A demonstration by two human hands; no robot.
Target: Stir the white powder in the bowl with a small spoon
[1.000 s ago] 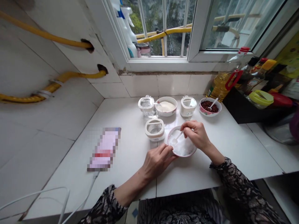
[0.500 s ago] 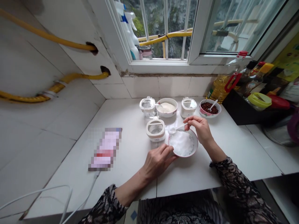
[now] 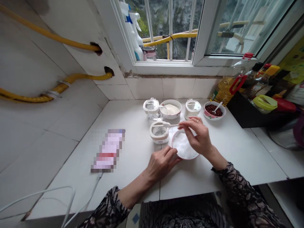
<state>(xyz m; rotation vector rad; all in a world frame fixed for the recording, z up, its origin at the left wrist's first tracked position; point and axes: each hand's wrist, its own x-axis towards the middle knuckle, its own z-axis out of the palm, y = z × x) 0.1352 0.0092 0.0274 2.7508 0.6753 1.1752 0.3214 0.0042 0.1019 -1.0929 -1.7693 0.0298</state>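
My left hand (image 3: 163, 161) grips the near-left rim of a bowl (image 3: 174, 153) filled with a white, fine-grained substance (image 3: 185, 147). Pinched in my right hand (image 3: 198, 134) is a small white spoon (image 3: 167, 125), held level by its handle. The spoon's head is over the top of a square-sided jar (image 3: 159, 136) with a pale rim, just left of the bowl. What lies in the spoon is too small to make out. My right hand hides the bowl's far right part.
Behind stand a clear lidded jar (image 3: 151, 107), a bowl of pale grains (image 3: 171, 109), another jar (image 3: 192, 108) and a bowl of dark red beans (image 3: 214, 110) with a spoon. An oil bottle (image 3: 226, 84) and black rack (image 3: 244, 110) are at right. A blurred phone-like object (image 3: 109, 150) lies left, cabled.
My right hand has carried the spoon left and up, from over the bowl to over the jar. My left hand stays on the bowl's rim.
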